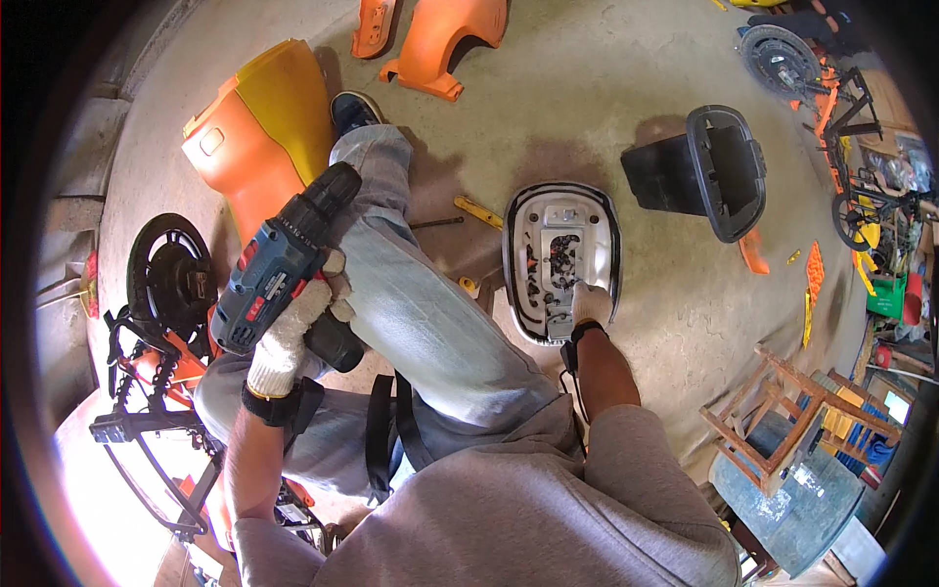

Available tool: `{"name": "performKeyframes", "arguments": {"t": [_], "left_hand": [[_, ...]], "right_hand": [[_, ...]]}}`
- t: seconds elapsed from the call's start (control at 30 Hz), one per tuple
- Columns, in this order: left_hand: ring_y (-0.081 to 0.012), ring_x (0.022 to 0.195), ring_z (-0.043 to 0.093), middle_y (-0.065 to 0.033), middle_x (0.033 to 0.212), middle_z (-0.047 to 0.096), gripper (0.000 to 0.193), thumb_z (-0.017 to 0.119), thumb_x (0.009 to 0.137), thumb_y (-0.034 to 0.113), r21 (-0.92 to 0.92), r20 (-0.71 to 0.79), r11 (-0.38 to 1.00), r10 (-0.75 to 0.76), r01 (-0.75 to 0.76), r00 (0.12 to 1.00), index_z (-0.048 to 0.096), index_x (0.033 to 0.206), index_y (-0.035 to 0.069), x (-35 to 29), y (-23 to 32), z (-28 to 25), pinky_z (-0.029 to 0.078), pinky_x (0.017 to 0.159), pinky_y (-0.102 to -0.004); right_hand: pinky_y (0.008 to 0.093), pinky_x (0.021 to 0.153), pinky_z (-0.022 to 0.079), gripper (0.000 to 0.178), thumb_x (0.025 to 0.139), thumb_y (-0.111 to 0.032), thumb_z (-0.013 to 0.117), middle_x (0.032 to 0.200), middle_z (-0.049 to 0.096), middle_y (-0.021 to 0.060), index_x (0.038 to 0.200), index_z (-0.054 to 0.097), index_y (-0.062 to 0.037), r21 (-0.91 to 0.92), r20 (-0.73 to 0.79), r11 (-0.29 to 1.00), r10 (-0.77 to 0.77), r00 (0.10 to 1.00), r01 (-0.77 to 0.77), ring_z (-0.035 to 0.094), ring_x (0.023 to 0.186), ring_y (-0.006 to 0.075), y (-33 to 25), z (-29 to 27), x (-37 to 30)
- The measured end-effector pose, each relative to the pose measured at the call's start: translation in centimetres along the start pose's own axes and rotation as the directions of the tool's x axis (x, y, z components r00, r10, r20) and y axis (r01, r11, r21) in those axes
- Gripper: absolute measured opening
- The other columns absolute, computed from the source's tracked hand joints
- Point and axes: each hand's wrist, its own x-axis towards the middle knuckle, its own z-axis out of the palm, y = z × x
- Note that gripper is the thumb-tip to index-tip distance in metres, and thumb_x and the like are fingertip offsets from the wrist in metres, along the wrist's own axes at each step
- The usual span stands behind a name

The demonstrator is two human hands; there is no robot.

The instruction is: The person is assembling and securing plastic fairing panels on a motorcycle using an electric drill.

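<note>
My gloved left hand point(298, 328) is wrapped round the grip of a dark blue cordless drill point(272, 259), above my left thigh. The drill's black chuck points up and away to the right. My right hand point(590, 303), in a white glove, reaches into the near right part of an oval white shell with a black rim point(514, 293), which looks like an upturned seat. Its fingers are bent together and their tips are hidden, so what they pinch is not visible. Dark screws and small parts point(563, 259) lie in piles inside the shell.
An orange and yellow body panel point(269, 127) stands beyond my left leg, with an orange fender point(450, 44) farther off. At right lie a black bin point(675, 176) and a wooden stool point(782, 421). A yellow-handled tool point(477, 211) is by the shell; a wheeled frame point(161, 362) stands left.
</note>
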Motion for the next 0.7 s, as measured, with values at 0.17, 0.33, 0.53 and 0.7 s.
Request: {"name": "performKeyframes", "arguments": {"t": [0.17, 0.33, 0.53, 0.7], "left_hand": [[-0.0150, 0.075, 0.065, -0.0063, 0.093, 0.066, 0.046, 0.082, 0.083, 0.027, -0.039, -0.027, 0.999, -0.028, 0.027, 0.999, 0.064, 0.119, 0.004, -0.2, 0.3, 0.5, 0.056, 0.068, -0.0286], [-0.0152, 0.075, 0.064, -0.0070, 0.094, 0.065, 0.043, 0.080, 0.085, 0.023, -0.070, -0.048, 0.997, -0.019, 0.015, 0.999, 0.063, 0.120, 0.003, -0.4, 0.2, 0.8, 0.056, 0.069, -0.0283], [-0.0153, 0.082, 0.064, -0.0083, 0.101, 0.064, 0.041, 0.079, 0.086, 0.017, -0.049, -0.015, 0.997, -0.067, 0.066, 0.998, 0.062, 0.120, 0.002, -0.8, -0.1, -0.2, 0.057, 0.071, -0.0295], [-0.0153, 0.085, 0.063, -0.0078, 0.104, 0.064, 0.037, 0.078, 0.086, 0.017, -0.076, -0.055, 0.993, -0.091, 0.087, 0.994, 0.064, 0.117, 0.003, -1.5, 0.3, -0.5, 0.057, 0.070, -0.0297]], "right_hand": [[0.0458, 0.091, 0.054, 0.043, 0.086, -0.037, 0.063, 0.101, 0.073, 0.0245, 0.098, 0.077, 0.0009, -0.052, -0.018, 0.985, 0.161, 0.987, -0.162, 0.071, 0.099, 0.0401, -0.7, 1.4, -0.2], [0.0448, 0.091, 0.054, 0.035, 0.085, -0.030, 0.064, 0.103, 0.074, 0.0230, 0.098, 0.077, -0.0001, -0.012, 0.043, 0.999, 0.049, 0.998, -0.049, 0.071, 0.099, 0.0390, -0.9, 1.9, 0.3], [0.0438, 0.096, 0.053, 0.046, 0.077, -0.037, 0.070, 0.110, 0.072, 0.0246, 0.102, 0.075, 0.0012, -0.062, 0.095, 0.964, 0.264, 0.960, -0.259, 0.069, 0.110, 0.0369, -2.9, 1.1, 0.2], [0.0439, 0.099, 0.051, 0.052, 0.083, -0.043, 0.061, 0.117, 0.069, 0.0253, 0.108, 0.074, -0.0004, -0.251, 0.293, 0.968, 0.085, 0.952, -0.010, 0.067, 0.113, 0.0372, -1.9, 3.9, 0.9]]}}
